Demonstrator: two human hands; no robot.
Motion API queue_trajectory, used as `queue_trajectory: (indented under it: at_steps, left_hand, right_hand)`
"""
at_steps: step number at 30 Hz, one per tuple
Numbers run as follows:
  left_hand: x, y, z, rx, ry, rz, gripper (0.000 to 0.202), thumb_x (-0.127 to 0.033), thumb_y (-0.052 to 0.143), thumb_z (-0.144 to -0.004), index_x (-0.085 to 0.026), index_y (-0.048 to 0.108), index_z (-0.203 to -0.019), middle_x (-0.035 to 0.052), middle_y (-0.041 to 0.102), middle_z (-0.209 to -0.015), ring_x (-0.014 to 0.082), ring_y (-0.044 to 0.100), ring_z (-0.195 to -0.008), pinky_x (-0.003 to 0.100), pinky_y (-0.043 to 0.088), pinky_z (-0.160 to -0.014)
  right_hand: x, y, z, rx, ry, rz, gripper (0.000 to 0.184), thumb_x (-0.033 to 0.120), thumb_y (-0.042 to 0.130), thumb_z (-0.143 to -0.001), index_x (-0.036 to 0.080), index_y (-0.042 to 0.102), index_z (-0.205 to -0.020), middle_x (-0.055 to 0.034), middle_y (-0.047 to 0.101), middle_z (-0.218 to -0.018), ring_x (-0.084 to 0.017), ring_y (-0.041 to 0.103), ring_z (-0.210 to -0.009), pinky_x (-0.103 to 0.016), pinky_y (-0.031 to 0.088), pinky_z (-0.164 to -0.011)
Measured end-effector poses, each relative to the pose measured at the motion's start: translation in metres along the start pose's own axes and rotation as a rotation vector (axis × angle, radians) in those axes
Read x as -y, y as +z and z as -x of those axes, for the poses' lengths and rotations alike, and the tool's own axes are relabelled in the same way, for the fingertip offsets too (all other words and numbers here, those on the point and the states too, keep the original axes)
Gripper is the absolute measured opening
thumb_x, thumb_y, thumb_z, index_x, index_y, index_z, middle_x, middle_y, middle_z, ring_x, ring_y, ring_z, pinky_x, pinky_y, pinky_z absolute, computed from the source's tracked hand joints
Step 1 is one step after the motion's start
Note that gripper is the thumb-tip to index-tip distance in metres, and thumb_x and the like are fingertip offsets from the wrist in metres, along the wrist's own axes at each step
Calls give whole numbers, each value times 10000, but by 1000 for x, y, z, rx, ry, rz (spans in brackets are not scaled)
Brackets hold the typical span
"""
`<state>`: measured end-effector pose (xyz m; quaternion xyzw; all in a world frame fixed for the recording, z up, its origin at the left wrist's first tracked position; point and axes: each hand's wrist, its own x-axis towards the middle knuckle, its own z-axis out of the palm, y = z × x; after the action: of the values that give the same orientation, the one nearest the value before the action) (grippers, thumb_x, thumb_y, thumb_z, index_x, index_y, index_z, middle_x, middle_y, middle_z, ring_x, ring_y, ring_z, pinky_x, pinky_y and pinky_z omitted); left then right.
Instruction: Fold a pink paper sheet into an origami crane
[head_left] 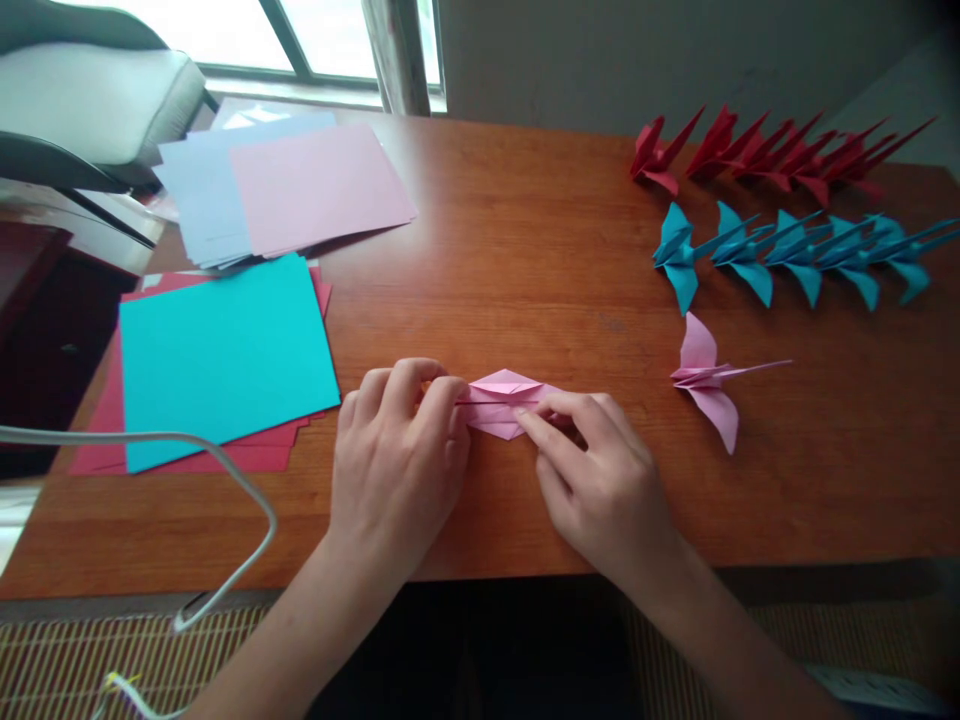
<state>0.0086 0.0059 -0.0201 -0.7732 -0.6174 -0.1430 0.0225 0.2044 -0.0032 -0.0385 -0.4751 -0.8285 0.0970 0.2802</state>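
A pink folded origami paper lies on the table in front of me, a narrow diamond shape with a dark slit along its middle. My left hand grips its left end, thumb and fingers closed round the tip. On the right end, my right hand pinches the paper, with a fingertip pressed close to the slit. Both end points of the paper are partly hidden under my fingers. A finished pink paper crane stands on the table to the right of my right hand.
Blue paper cranes stand in a row at the right, with red paper cranes behind them. Turquoise sheets over red sheets lie at the left. Pale pink sheets lie farther back. A white cable crosses the table's left front.
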Motion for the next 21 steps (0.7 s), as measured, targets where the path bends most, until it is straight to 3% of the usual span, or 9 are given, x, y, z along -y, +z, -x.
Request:
queue_trajectory:
  at_steps: [6, 12, 17, 21]
  left_hand:
    - [-1, -7, 10, -124, 1, 59, 135, -139, 589, -924, -244, 636, -994, 62, 680, -1023, 233, 627, -929, 376, 507, -834]
    - [-6, -10, 24, -140, 125, 164, 266, -80, 632, -883, -191, 651, -1125, 103, 713, -1131, 253, 663, -1019, 400, 533, -912]
    - [-12, -6, 37, -42, 203, 139, 459, -122, 612, -910, -96, 562, -1366, 179, 607, -1434, 307, 571, -1309, 438, 470, -1106]
    - [-19, -3, 45, 67, 217, 108, 583, -304, 575, -960, -23, 472, -1461, 226, 469, -1559, 345, 426, -1465, 488, 368, -1203]
  right_hand:
    - [-4, -3, -2, -169, 73, -108, 424, 7, 552, -871, 220, 694, -1209, -102, 696, -1123, -236, 655, -1028, -432, 569, -910]
    - [-4, 1, -4, -110, 15, -60, 424, 29, 561, -882, 170, 646, -1273, -144, 655, -1316, -274, 600, -1234, -487, 525, -1050]
    - [-5, 4, -1, -7, -43, 21, 433, 66, 538, -920, 135, 611, -1341, -153, 653, -1362, -281, 582, -1292, -484, 512, -1072]
    - [-2, 4, 2, 83, -75, 118, 428, 168, 527, -978, 111, 573, -1399, -174, 589, -1464, -298, 506, -1400, -503, 451, -1139]
